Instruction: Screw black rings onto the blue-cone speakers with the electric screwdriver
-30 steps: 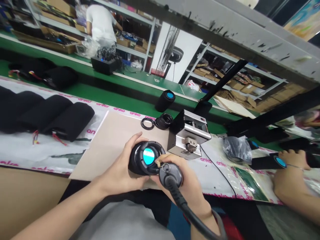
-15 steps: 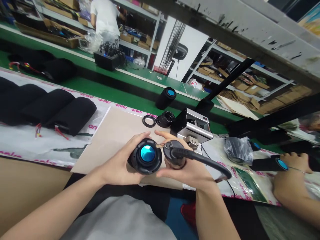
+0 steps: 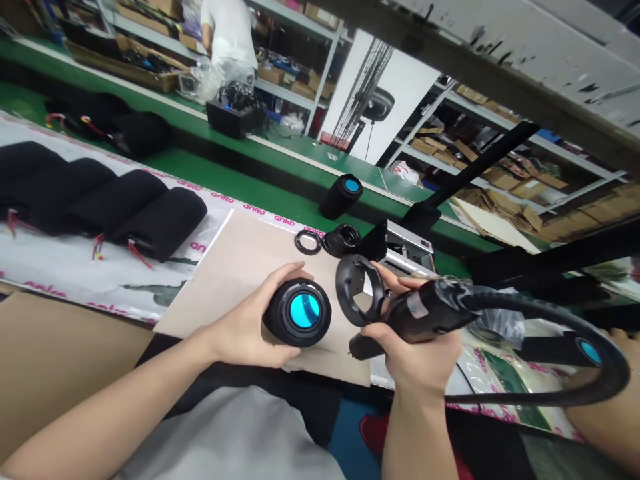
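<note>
My left hand point(image 3: 250, 323) is wrapped round the left side of a black cylinder point(image 3: 280, 320), whose blue lens point(image 3: 305, 311) faces up. To its right, my right hand point(image 3: 420, 357) grips a black corded tool point(image 3: 425, 310), with its thick cable point(image 3: 560, 320) arching off to the right. A black notched ring point(image 3: 345, 293) is also held at that hand's fingertips, apart from the cylinder. Behind, on the cardboard sheet point(image 3: 225, 267), lie a thinner black ring point(image 3: 307, 251) and a short black ribbed part point(image 3: 341, 239).
A silver-and-black device point(image 3: 407, 247) stands behind my right hand. Another lens cylinder point(image 3: 341, 197) stands on the green bench point(image 3: 280, 180). Black padded covers point(image 3: 165, 220) with red wires lie left. Another person's arm point(image 3: 605, 407) is at the right edge; a person in white point(image 3: 230, 40) stands beyond.
The notched ring has come off the cylinder's top and is now in my right hand. That hand and the tool have moved right, the tool tilting over sideways. My left hand still holds the cylinder.
</note>
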Demonstrator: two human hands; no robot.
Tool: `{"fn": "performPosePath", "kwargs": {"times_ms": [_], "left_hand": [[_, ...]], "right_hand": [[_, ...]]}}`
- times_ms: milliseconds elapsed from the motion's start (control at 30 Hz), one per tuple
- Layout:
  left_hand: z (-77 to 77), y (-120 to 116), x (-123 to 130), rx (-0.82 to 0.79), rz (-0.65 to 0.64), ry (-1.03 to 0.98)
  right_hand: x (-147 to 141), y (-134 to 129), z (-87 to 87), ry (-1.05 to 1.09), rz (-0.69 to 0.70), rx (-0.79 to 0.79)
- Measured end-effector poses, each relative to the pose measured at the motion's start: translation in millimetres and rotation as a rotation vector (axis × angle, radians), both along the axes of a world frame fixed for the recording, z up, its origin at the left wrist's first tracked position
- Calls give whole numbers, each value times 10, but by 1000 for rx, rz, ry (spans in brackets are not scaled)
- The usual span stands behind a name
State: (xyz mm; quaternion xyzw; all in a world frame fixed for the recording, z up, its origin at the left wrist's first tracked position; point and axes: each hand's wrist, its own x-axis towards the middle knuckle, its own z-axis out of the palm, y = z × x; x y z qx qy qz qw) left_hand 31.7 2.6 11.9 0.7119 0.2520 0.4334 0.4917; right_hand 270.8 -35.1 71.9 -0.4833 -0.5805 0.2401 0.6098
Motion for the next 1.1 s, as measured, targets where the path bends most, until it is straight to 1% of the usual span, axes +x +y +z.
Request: {"fn": "performPosePath", "kwargs": {"times_ms": [33,100,167,233,333,433,533,733,933,1100], "left_hand": [[-6,0,-3,-3,-4,-1],[-8,0,-4,-23,-3,-4],[-1,0,-1,-44,2,-4],[9,0,2,-62,5,-4],[9,-2,3,-78,3,-3],[-7,-7,-1,-73,3,1],[-11,-10,-4,-62,1,6],[18,4,12,-63,-21,-12],[6,31,10,-59,-56,-41],[6,36,-9,-109,-73,-47]], "right_hand": [[-19,-24,-4,16,-12,1],[-75,-71,-19,-5,49,-29],[-136,-108,-50,-80,108,-77],[-180,-129,-92,-174,128,-123],[-203,-125,-152,-259,171,-146],[-204,-102,-186,-256,215,-88],[-204,-88,-194,-263,265,-72],[-167,-97,-173,-253,275,-143],[-102,-63,-84,-260,308,-238],[-56,-22,-92,-233,363,-231]]}}
